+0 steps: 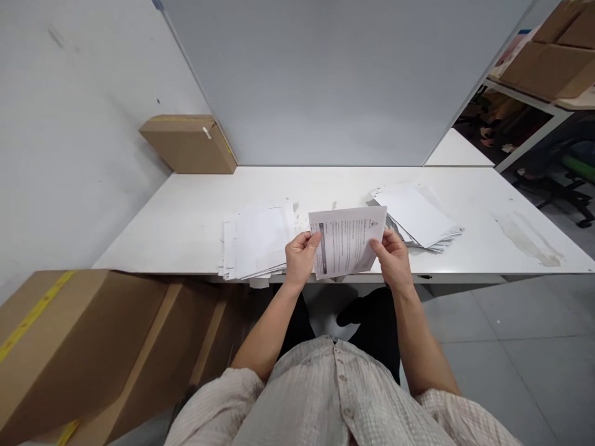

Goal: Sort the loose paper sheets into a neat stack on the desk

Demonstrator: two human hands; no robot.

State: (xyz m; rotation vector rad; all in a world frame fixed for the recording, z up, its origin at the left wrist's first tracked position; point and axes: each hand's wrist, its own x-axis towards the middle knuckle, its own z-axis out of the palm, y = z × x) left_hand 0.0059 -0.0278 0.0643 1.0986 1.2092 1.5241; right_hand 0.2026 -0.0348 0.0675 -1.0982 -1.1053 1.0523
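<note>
I hold a printed paper sheet (348,240) over the front edge of a white table (186,217). My left hand (301,255) pinches its left edge, thumb on top. Its right lower edge is gripped by my right hand (393,255), fingers closed around it. A messy stack of white sheets (255,241) lies on the table just left of my left hand. Another fanned stack of papers (416,217) lies to the right, behind my right hand.
A small cardboard box (188,144) sits at the table's back left corner against a grey partition (334,80). Large cardboard boxes (69,347) stand on the floor at my left. Shelving with boxes (553,56) and a chair are at the far right.
</note>
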